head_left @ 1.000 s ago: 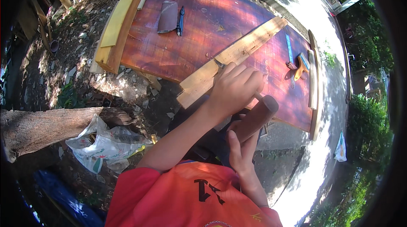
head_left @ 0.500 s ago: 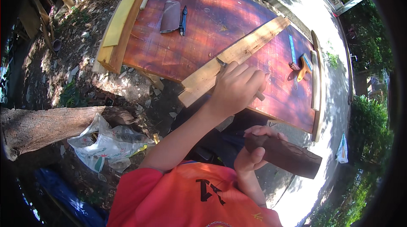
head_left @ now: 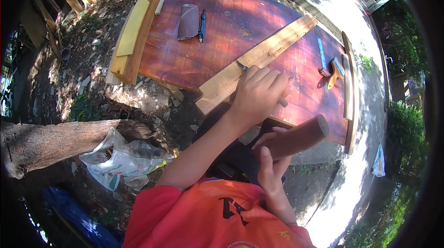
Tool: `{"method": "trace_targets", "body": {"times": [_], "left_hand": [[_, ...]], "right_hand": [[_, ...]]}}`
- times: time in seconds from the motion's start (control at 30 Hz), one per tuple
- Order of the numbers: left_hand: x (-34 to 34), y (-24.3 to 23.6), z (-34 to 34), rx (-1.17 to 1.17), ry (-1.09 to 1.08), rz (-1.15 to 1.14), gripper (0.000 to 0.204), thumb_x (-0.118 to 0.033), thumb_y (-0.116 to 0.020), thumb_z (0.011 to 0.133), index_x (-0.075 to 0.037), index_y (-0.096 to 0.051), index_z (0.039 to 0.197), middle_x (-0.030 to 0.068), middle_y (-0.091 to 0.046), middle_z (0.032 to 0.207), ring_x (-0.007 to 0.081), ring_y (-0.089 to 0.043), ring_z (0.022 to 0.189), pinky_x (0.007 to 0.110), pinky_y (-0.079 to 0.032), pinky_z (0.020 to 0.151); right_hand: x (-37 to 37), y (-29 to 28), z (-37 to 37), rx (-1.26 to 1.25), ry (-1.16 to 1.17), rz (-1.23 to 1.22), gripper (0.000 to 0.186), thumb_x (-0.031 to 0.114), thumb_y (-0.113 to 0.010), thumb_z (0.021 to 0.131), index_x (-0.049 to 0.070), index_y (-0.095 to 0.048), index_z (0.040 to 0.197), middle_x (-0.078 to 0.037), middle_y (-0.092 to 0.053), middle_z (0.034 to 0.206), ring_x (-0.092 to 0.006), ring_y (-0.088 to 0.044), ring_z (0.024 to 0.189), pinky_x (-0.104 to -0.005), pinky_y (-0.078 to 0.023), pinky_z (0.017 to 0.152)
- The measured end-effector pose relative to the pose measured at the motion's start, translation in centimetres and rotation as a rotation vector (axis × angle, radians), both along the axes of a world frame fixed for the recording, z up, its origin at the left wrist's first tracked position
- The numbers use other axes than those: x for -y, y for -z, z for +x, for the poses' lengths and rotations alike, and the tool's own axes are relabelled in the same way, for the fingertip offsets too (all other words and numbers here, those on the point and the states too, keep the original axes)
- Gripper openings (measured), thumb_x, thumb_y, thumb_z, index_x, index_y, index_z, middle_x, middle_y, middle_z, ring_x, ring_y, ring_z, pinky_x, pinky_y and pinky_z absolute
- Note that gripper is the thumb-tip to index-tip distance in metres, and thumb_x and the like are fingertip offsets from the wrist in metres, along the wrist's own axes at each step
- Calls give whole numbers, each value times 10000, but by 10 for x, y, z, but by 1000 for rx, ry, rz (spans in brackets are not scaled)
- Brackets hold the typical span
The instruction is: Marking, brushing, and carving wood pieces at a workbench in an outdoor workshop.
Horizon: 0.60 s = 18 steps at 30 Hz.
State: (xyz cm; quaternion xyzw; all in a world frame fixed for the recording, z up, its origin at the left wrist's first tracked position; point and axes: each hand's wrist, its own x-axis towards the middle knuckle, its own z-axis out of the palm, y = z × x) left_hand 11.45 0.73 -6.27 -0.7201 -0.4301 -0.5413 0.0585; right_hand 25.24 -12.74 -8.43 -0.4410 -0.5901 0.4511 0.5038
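My left hand (head_left: pixel 261 93) grips a chisel (head_left: pixel 283 101), its blade against a pale wooden board (head_left: pixel 291 35) lying diagonally across the reddish wooden table (head_left: pixel 222 7). Below and to the right, my right hand (head_left: pixel 272 169) holds a dark brown cylindrical wooden mallet (head_left: pixel 298 138), slightly blurred, angled up toward the right. The mallet is short of the chisel's handle end. Part of the chisel handle is hidden by my fingers.
On the table lie a brown sandpaper sheet (head_left: pixel 188 21), black pliers (head_left: pixel 202 26), a blue ruler (head_left: pixel 320 46) and a brush (head_left: pixel 336 70). Timber pieces (head_left: pixel 134 26) line the left edge, others (head_left: pixel 349 109) the right. A log (head_left: pixel 55 144) and white sack (head_left: pixel 115 160) lie below left.
The mallet swung down to the right half a second ago and has since come back up, its far end now higher. My left hand and chisel have stayed on the board.
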Motion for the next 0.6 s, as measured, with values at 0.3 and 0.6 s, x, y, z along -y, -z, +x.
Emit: {"method": "trace_targets", "body": {"times": [0.3,0.6], "left_hand": [[8,-5,-4,45,59,-85,215,-185,-771,869,-92,-577,871,62,-586,815,275,-595,799,406,-454,784],[59,-36,-46,-49,-196,-274,769,-282,-870,812,-51,-506,1450,154,-544,1311,362,-550,1194,495,-444,1027]], "right_hand": [[-14,-27,6,-164,284,288,750,396,-673,993,8,-269,1492,-150,-578,1042,-229,-618,914,-356,-511,878],[-57,-47,44,759,461,215,399,174,-732,979,-69,-580,1257,-221,-577,1118,-386,-610,1006,-418,-482,913]]}}
